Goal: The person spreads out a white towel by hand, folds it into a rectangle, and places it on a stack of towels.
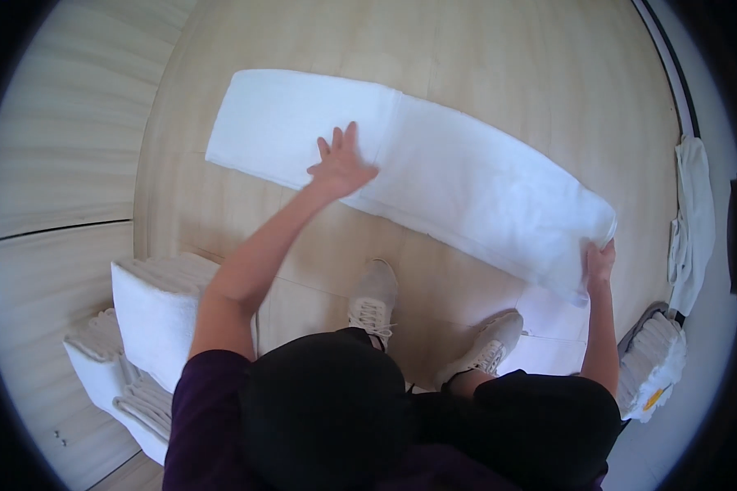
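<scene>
A long white towel (467, 180), folded lengthwise into a strip, lies across the wooden floor in front of my feet. A crease runs across it near its middle. My left hand (341, 164) is over the towel just left of that crease, fingers spread and palm down; whether it presses on the cloth I cannot tell. At the right end, my right hand (600, 260) grips the towel's edge, with the fingers partly hidden by the cloth. That end looks slightly lifted and rumpled.
Folded white towels (160, 303) are stacked at my left by wooden cabinet doors (57, 164). My shoes (373, 299) stand close behind the towel strip. On the right, a white cloth (692, 221) hangs by the wall, above a bundle of white material (653, 368) with a yellow patch.
</scene>
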`<state>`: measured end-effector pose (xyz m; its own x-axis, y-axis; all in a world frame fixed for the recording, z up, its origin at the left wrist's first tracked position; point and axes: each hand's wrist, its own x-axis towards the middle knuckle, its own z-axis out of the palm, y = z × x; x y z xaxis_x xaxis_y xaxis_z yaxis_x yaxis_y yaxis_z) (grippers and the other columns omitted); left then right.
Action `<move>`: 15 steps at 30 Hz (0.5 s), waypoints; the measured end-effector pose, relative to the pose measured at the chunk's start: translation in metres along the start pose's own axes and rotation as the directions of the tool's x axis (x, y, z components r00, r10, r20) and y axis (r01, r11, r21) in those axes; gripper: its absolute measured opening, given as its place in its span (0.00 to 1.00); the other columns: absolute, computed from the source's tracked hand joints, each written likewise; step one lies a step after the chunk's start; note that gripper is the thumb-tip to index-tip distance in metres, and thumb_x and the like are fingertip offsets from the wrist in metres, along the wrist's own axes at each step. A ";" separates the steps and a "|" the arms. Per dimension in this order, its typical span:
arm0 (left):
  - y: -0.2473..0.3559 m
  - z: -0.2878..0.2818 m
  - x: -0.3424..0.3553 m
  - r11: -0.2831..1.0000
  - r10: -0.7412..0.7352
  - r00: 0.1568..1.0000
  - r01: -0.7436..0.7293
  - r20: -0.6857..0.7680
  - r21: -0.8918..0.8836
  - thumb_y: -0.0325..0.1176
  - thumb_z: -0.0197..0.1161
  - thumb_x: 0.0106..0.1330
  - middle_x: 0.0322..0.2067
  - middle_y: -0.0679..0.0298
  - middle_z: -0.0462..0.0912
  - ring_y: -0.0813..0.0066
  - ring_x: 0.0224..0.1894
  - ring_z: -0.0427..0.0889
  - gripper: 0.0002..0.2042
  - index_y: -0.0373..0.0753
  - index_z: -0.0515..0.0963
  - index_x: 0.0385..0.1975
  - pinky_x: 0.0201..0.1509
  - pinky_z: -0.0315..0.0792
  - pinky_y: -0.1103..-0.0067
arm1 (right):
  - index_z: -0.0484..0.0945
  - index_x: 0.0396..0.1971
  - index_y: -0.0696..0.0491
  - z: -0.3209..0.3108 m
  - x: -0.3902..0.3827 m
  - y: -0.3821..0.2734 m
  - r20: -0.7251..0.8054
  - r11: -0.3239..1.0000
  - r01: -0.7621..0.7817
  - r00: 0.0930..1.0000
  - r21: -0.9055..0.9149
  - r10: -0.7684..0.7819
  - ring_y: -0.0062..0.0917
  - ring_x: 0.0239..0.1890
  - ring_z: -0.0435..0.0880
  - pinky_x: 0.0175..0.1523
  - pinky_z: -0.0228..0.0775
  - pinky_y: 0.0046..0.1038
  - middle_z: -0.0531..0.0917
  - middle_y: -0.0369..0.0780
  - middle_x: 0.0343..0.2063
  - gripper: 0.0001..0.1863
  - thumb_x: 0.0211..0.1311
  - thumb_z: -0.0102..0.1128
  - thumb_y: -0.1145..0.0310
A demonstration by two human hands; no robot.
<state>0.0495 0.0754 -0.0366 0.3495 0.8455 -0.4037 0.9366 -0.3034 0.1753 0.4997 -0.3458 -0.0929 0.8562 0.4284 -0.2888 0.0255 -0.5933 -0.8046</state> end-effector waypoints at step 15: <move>0.005 -0.040 -0.048 0.381 0.066 0.992 -0.122 -0.104 -0.917 0.27 0.68 0.55 0.35 0.66 0.85 0.77 0.34 0.83 0.17 0.36 0.79 0.46 0.36 0.79 0.75 | 0.63 0.72 0.52 -0.013 -0.159 0.026 0.288 0.379 0.450 0.865 -0.808 -0.412 0.52 0.69 0.65 0.72 0.58 0.49 0.67 0.53 0.68 0.47 0.44 0.63 0.77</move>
<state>0.0365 0.0505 0.0199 0.4064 0.8647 -0.2954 0.2904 0.1843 0.9390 0.3711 -0.4384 -0.0610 0.5809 0.8111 -0.0683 0.8123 -0.5831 -0.0154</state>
